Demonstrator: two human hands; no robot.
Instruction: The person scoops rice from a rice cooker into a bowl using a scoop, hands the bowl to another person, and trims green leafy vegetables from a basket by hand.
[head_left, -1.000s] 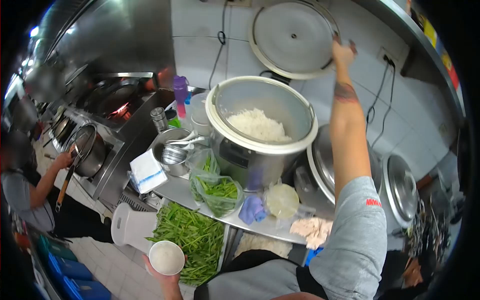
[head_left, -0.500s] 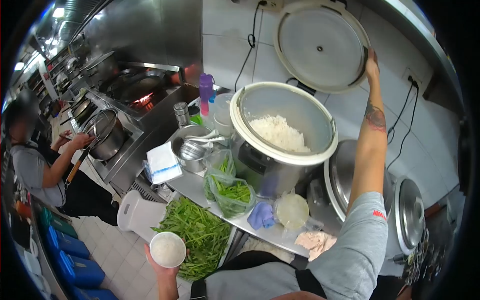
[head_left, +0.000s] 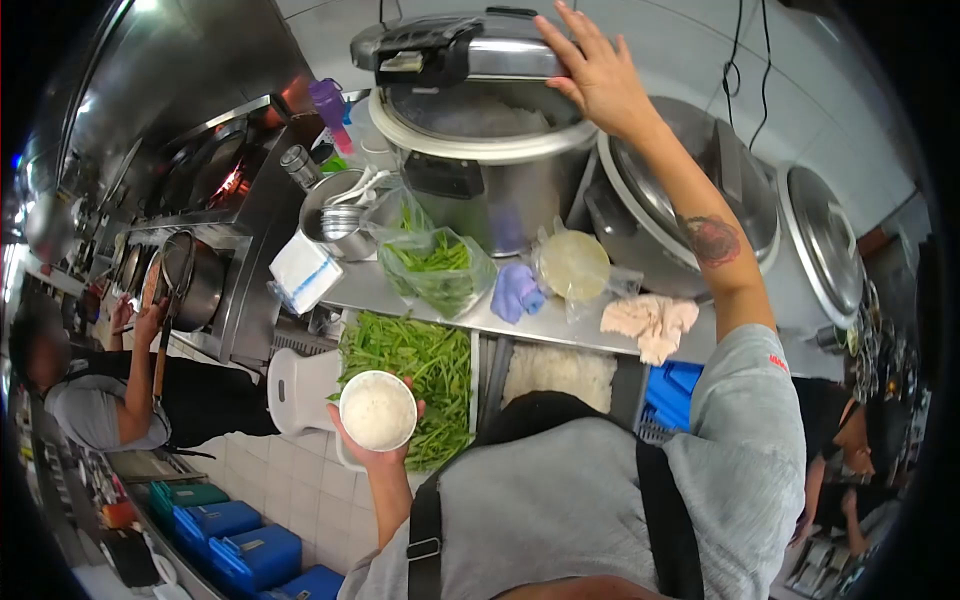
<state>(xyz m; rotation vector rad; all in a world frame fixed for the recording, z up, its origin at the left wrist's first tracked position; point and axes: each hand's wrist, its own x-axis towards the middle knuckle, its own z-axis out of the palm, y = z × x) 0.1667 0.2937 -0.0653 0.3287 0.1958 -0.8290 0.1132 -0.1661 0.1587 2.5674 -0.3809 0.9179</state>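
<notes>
My left hand [head_left: 384,462] is closed around a white bowl [head_left: 344,416] filled with cooked rice [head_left: 380,408], held low over a bin of leafy greens [head_left: 420,360]. My right hand [head_left: 606,88] lies with fingers stretched out on the steel lid [head_left: 515,58] of a large rice cooker [head_left: 540,190]. The lid is tilted part way down, leaving a gap at the front. Through that gap some white rice [head_left: 515,122] shows inside the pot. Beside the cooker stand a bag of cut greens [head_left: 440,265] and a steel pot with ladles [head_left: 335,212].
A second lidded cooker [head_left: 650,240] and another lidded pot [head_left: 822,240] stand to the right. On the counter lie a purple cloth [head_left: 517,293] and a pink cloth [head_left: 655,323]. At left, a person [head_left: 110,390] works by a pot; flames [head_left: 232,180] burn under a wok.
The cooker lid has swung down from upright against the wall to nearly covering the pot, my right hand moving with it. The rice bowl stays in my left hand.
</notes>
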